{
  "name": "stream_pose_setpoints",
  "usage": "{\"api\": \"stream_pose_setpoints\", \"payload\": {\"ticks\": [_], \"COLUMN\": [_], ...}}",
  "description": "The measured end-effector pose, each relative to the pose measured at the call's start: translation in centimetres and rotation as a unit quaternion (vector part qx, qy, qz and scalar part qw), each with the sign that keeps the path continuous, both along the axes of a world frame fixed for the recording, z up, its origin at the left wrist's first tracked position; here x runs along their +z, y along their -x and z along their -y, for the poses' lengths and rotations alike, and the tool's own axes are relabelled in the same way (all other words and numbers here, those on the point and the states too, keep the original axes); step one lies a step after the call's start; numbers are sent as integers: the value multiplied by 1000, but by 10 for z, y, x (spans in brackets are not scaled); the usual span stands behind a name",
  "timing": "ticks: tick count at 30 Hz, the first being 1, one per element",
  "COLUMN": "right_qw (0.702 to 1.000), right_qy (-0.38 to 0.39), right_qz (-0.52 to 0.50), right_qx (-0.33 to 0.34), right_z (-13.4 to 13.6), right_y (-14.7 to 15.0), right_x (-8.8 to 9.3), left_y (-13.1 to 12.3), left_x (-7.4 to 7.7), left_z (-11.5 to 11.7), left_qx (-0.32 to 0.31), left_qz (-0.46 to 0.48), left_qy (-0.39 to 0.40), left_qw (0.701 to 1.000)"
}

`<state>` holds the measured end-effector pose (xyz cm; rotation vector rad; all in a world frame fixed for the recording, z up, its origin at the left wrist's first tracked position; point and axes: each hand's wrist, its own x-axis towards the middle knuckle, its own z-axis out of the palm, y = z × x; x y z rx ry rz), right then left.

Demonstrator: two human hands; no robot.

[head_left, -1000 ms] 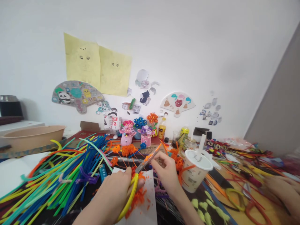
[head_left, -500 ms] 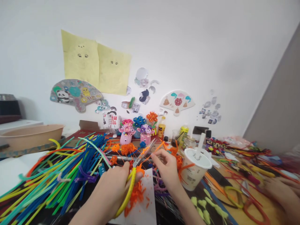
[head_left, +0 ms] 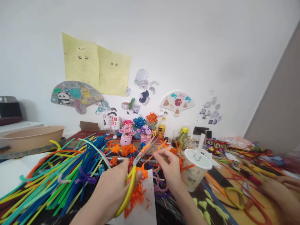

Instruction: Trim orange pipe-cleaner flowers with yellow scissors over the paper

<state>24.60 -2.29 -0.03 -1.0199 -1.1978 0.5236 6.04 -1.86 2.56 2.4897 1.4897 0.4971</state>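
My left hand is wrapped round the yellow handles of a pair of scissors. Their blades point up and away, slightly apart. An orange pipe cleaner is pinched between the thumb and fingers of my right hand, just right of the blades. Below the scissors, orange fluff clippings lie on a white sheet of paper. Orange pipe cleaner flowers sit just beyond my left hand.
Left lies a large heap of coloured pipe cleaners. A lidded drink cup stands close to my right forearm. Finished flower pots and bottles line the back. At right, another person's hands are near more scissors.
My right hand has shifted slightly right and the orange strip sits a little farther from the blades. The scissors have barely moved. The other person's hands have shifted slightly.
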Motion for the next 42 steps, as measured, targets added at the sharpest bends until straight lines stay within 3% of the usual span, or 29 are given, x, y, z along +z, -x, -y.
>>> {"api": "stream_pose_setpoints", "payload": {"ticks": [4,8,18,42], "right_qw": [998,997,997,995], "right_qy": [8,15,-13,6], "right_qz": [-31,-21,29,81], "right_qx": [53,68,74,49], "right_z": [-1,1,3,6], "right_y": [-1,2,10,19], "right_x": [-1,1,-1,-2], "left_y": [2,0,-6,-7], "left_x": [-4,-6,-3,-6], "left_z": [-2,0,11,7], "left_qx": [11,-27,-19,-20], "left_qz": [28,48,1,-32], "left_qy": [8,43,41,44], "left_qw": [1000,998,999,998]}}
